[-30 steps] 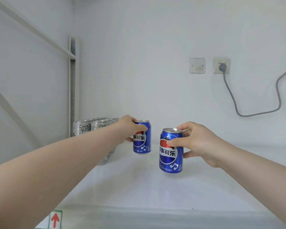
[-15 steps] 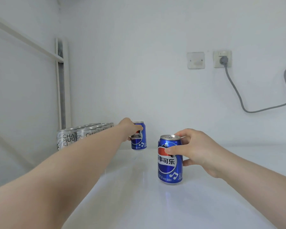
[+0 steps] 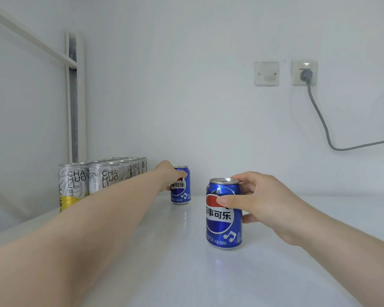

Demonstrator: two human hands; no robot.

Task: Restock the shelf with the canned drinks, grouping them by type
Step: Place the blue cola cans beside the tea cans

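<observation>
Since the earlier frames, both blue cans have been brought lower, and both are now seen standing upright on the white shelf (image 3: 208,280).

Nearest, the near can (image 3: 224,214) is held by the right hand (image 3: 264,204). This hand is curled around the can's right side, with the thumb pressed on the front label and the other fingers wrapped behind, near the top rim. The can's base seems to touch the shelf.

Farther back, the far can (image 3: 181,186) is gripped by the left hand (image 3: 167,176) at the end of a long outstretched arm. The fingers are closed over the upper left part of this can; how tightly cannot be told, because the hand is small and partly hidden.

Just left of the far can, silver cans (image 3: 102,178) are grouped in rows against the left wall. On the back wall, a socket (image 3: 304,73) with a grey cable (image 3: 324,127) is seen.
</observation>
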